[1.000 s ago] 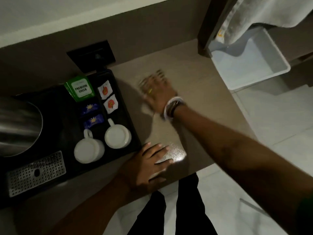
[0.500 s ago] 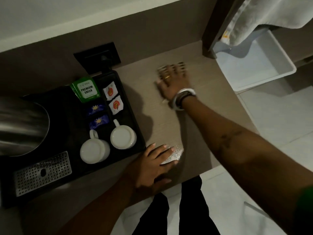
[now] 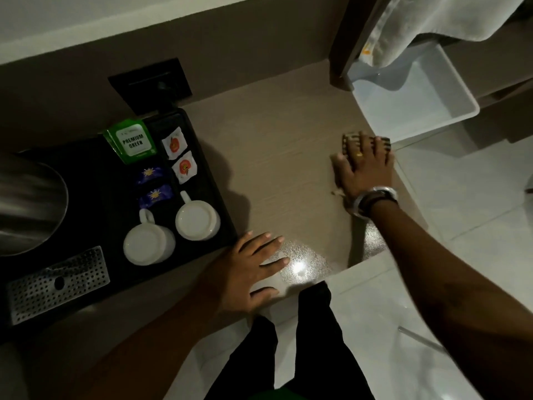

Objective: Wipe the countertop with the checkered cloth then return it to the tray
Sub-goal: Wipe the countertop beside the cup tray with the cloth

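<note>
My right hand (image 3: 364, 168) lies flat on the checkered cloth (image 3: 350, 138), pressing it to the beige countertop (image 3: 274, 157) near the right edge. Only the cloth's dark striped far end and a frayed corner by my wrist show; my palm hides the remainder. My left hand (image 3: 245, 269) rests flat with fingers spread on the counter's front edge, just right of the black tray (image 3: 222, 209). It holds nothing. The tray sits at the left of the counter.
The tray carries two upturned white cups (image 3: 197, 219), tea and sugar sachets (image 3: 131, 141), a steel kettle (image 3: 28, 203) and a perforated metal drip plate (image 3: 57, 284). A white bin (image 3: 409, 93) stands beyond the counter's right edge, under a hanging towel (image 3: 432, 21). Black wall socket (image 3: 150, 82) behind the tray.
My right hand has slid the cloth from near the tray across the counter to its right edge. My left hand has stayed in place on the front edge.
</note>
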A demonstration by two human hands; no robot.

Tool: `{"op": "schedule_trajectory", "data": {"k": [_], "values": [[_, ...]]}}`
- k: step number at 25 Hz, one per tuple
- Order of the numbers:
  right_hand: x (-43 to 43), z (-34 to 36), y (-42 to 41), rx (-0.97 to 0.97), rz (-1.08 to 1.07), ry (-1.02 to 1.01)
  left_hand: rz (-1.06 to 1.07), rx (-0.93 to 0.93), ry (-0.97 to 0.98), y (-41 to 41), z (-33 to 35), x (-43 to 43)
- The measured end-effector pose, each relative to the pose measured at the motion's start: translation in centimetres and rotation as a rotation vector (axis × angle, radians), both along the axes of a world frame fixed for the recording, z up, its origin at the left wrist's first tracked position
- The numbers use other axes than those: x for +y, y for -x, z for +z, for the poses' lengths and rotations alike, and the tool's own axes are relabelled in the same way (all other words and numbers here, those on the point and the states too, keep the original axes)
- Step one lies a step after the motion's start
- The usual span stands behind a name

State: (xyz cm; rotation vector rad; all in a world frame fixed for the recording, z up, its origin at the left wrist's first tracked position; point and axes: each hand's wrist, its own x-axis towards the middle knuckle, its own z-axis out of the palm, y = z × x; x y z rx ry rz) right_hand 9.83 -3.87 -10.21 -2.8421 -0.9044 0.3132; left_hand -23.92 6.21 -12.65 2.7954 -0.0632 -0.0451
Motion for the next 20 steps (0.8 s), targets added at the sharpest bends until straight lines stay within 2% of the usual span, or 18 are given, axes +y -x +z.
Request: {"op": "schedule_trajectory", "data": {"k": [1, 2, 5, 6, 8, 11, 12, 13, 14, 17, 18, 20], "values": [[1.9, 0.2, 1.6, 0.03, 0.008, 0.008, 0.0, -0.003, 0.013, 0.0, 0.1, -0.1], [3.1, 0.1, 4.0, 0.036, 0.106, 0.009, -0.007, -0.005, 0.018, -0.1, 0.2, 0.0], [-0.5, -0.9, 12.2, -0.003, 0.62, 0.051, -0.014, -0.008, 0.027, 0.0, 0.5, 0.1], [-3.5, -1.1, 13.3, -0.009, 0.692, 0.042, -0.013, -0.011, 0.026, 0.0, 0.5, 0.1], [-7.8, -0.6, 10.0, -0.026, 0.582, 0.001, -0.005, -0.017, 0.013, 0.0, 0.4, -0.1], [-7.6, 0.5, 1.1, -0.015, 0.021, 0.015, -0.004, -0.042, 0.006, -0.1, 0.2, 0.0], [-5.5, 0.8, 0.0, 0.017, -0.091, 0.019, 0.0, -0.051, 0.003, -0.1, 0.2, 0.0], [-3.2, 0.7, 1.0, 0.011, -0.098, 0.038, -0.002, -0.056, -0.002, -0.1, 0.1, -0.1], [-1.3, 0.4, 3.6, -0.006, -0.007, 0.052, -0.01, -0.056, -0.01, -0.1, 0.2, -0.1], [-1.9, -0.9, 14.2, 0.02, 0.468, 0.043, -0.027, -0.067, -0.016, 0.0, 0.2, -0.1], [-4.1, -1.2, 15.3, 0.014, 0.507, 0.024, -0.02, -0.075, -0.013, 0.0, 0.1, -0.1], [-7.5, -0.6, 12.4, 0.017, 0.377, 0.028, -0.007, -0.081, -0.004, 0.0, -0.1, -0.1]]}}
